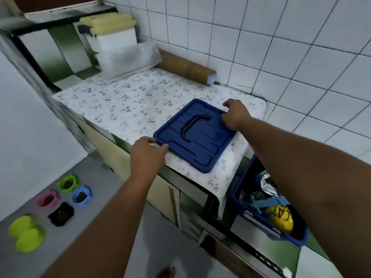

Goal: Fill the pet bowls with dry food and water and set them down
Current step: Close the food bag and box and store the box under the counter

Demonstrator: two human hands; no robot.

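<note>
Far left, down at 8 o'clock on the floor, two lime bowls (pixel 26 233) sit blurred, so I can't tell what's in them. Just right of them is the cluster: pink bowl (pixel 48 198), black bowl (pixel 61 213), green bowl (pixel 68 182) and blue bowl (pixel 81 195), each showing brown kibble inside. So the food looks served, and the water I can't confirm. Moving to centre, my left hand (pixel 146 155) pinches the lid (pixel 200 141) at its 8 o'clock corner, thumb on top and fingers curled under the rim. The lid lies flat on the cloth (pixel 124 105), its near corner close to the counter's front edge. My right hand (pixel 234 115) is curled over the lid's 2 o'clock edge, gripping it. Down at 4 o'clock the bin (pixel 234 199) stands open with the yellow bag (pixel 281 219) inside. Here's the danger as I read it: the cloth hangs loose over the counter edge, so dragging the lid instead of lifting it could pull the cloth along. A lopsided lift could swing the lid's low corner into the bin's rim. And with the bowls so near my feet, a careless step left would scatter kibble.
</note>
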